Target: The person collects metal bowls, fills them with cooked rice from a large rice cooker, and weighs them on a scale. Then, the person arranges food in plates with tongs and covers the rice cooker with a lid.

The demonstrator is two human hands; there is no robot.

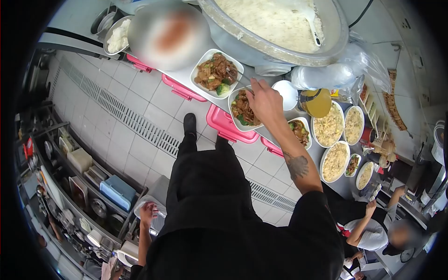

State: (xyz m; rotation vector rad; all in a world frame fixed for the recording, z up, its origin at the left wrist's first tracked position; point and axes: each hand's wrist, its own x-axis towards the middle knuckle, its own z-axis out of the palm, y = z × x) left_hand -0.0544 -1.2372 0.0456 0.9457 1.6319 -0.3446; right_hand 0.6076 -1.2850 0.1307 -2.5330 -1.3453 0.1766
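My right hand [265,99] is closed over a square white dish of meat and broccoli [243,114]. From its fingers a slim metal utensil [241,78] reaches toward a second white dish of meat and broccoli [219,70]; the palm hides what kind it is. A third meat dish [299,132] lies partly behind my right forearm. Low on the left, away from the counter, my left hand [148,213] hangs with loosely bent fingers apart and nothing visible in them. It is beside a bin with a clear plastic liner [158,211].
A big pot of rice [275,23] with a white paddle [311,22] stands at the back. Beside it are a bowl of rice [119,36] and a jug of yellow liquid [319,103]. Oval fried-rice plates [335,161] line the right. Pink lids [228,126] jut below the counter. A co-worker [373,231] stands right.
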